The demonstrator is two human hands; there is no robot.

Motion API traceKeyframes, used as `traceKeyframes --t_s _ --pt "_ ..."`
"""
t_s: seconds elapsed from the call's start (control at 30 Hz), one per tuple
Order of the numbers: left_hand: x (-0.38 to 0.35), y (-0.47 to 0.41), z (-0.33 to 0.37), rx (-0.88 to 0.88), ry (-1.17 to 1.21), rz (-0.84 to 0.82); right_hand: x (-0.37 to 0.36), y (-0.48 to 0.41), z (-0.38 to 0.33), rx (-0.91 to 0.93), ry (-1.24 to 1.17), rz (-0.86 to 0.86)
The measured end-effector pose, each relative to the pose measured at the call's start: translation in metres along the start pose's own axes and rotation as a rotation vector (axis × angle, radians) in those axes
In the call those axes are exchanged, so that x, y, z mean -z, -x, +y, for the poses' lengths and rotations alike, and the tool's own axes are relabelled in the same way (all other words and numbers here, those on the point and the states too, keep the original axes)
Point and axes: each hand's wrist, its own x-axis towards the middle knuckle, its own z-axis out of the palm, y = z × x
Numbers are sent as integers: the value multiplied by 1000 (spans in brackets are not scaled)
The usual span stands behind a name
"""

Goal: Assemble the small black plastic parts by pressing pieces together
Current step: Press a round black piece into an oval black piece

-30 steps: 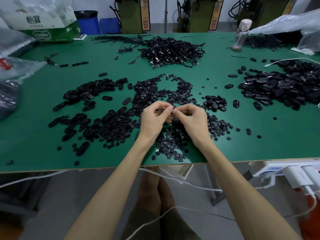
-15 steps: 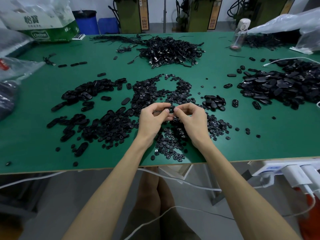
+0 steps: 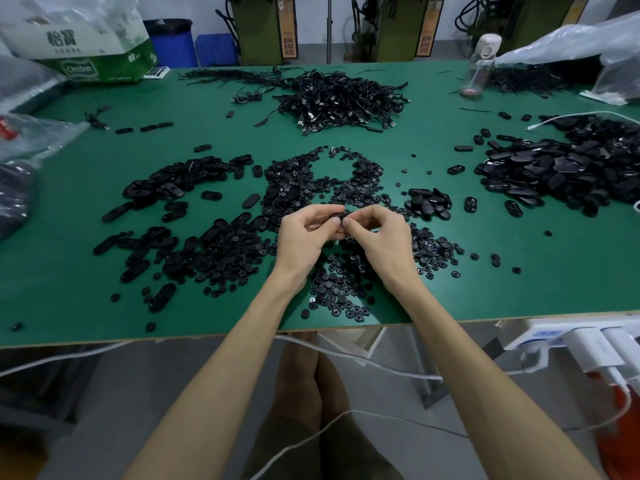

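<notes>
To the left of your grip, oval black shells (image 3: 166,188) are lying spread across the green table (image 3: 69,278). Your left hand (image 3: 306,233) and right hand (image 3: 377,237) are meeting fingertip to fingertip, both pinching one small black part (image 3: 341,216) just above the round discs (image 3: 332,289). Well off to the grip's right, a heap of larger covers (image 3: 561,171) is sitting.

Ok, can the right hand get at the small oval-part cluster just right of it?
Probably yes: the cluster lies close beside the right hand, nothing standing between. But it and the left hand pinch a black part, so it must let go first.
</notes>
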Motion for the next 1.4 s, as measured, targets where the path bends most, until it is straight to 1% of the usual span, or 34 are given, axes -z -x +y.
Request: traceKeyframes --t_s 0.23,0.4,0.5,0.6,0.7,0.77,1.0,1.1,1.2,1.3,1.4 --pt "0 1 2 16 14 -1 0 0 0 -9 -28 33" --pt "0 2 3 27 12 -4 -1 1 0 -8 6 63" --pt "-1 2 3 32 4 -3 -2 2 -3 19 70 71" --pt "-1 2 2 34 -3 11 -4 2 -4 67 186 49" --pt "0 1 1 43 1 54 -8 3 -5 160 304 0" --pt "0 0 1 53 15 89 -9 5 -5 219 331 -38" --pt "0 -1 -1 72 82 159 -9 5 -3 265 277 -123" --pt "0 -1 -1 72 83 167 -8 4 -4 249 210 -50" --pt "0 -1 0 62 81 123 -5 3 -6 180 117 20" --pt "-1 1 1 56 65 55 -2 1 -5 118 86 -4" --pt "-1 1 1 50 49 20 0 1 -3 72 32 14"
